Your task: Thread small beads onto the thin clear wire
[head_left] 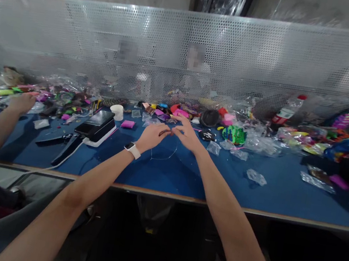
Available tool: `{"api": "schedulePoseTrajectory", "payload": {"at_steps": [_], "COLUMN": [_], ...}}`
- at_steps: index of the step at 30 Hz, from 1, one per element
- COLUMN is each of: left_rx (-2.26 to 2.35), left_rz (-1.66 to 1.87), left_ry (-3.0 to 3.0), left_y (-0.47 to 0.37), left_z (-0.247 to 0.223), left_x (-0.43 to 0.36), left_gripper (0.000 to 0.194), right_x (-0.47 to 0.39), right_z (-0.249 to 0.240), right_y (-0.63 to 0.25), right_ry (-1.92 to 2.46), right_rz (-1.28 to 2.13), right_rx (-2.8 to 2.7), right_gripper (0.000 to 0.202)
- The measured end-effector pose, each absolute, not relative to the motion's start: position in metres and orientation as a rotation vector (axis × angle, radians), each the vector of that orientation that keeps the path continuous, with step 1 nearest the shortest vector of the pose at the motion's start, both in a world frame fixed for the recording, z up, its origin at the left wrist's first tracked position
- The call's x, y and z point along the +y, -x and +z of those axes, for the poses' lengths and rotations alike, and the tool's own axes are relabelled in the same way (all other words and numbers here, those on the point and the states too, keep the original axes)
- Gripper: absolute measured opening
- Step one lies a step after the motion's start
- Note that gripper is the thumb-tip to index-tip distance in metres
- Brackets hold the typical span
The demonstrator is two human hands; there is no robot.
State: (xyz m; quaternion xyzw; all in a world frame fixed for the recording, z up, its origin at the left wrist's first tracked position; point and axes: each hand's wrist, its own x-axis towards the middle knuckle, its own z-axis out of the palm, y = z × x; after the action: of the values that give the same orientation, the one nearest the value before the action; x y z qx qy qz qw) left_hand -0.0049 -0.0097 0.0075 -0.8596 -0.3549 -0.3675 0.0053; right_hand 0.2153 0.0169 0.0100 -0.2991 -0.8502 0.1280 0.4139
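Note:
My left hand [153, 136], with a pale-strapped watch [132, 149] on its wrist, is closed in a pinch above the blue table. A small dark piece [162, 132] shows at its fingertips; its kind is too small to make out. My right hand [187, 134] meets it, thumb and forefinger pinched together and the other fingers stretched forward. From between the two hands a thin pale thread [163, 159] hangs in a loose loop over the table. Just beyond the hands lie pink and red pieces [180, 111] and clear plastic bags [214, 148].
A phone on a black stand [96, 124] with a white cable is to the left, near a white roll [117, 111] and a pink packet [128, 124]. Another person's hand [21, 102] works at far left. A bottle [288, 111] stands by the perforated metal screen [176, 38].

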Motion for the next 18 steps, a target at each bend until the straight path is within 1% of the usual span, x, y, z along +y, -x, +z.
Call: {"api": "schedulePoseTrajectory", "payload": {"at_steps": [6,8,10,12,16,18], "left_rx": [-1.041,-0.991,-0.958,-0.984,-1.208,-1.312], "left_rz": [-0.979,-0.934,-0.868,-0.801,-0.751,-0.722], "left_ry": [2.645,2.623,2.612,2.593,2.498,2.463], "left_y": [0.004,0.004,0.004,0.004,0.002,0.0], "left_z": [0.012,0.012,0.012,0.011,0.013,0.015], "left_x": [-0.02,-0.022,-0.023,-0.024,-0.024,-0.026], "left_gripper": [0.032,0.036,0.038,0.039,0.036,0.034], "right_x": [0.014,0.014,0.015,0.016,0.016,0.014], "right_z": [0.018,0.016,0.014,0.012,0.011,0.01], "right_y": [-0.223,-0.226,-0.227,-0.227,-0.219,-0.213], "right_ry": [0.678,0.632,0.615,0.649,0.776,0.785], "right_rz": [0.94,1.148,1.285,1.294,1.001,0.935], "right_rx": [-2.061,-2.014,-1.975,-1.974,-1.976,-1.931], "right_gripper": [0.036,0.035,0.034,0.032,0.031,0.03]}}
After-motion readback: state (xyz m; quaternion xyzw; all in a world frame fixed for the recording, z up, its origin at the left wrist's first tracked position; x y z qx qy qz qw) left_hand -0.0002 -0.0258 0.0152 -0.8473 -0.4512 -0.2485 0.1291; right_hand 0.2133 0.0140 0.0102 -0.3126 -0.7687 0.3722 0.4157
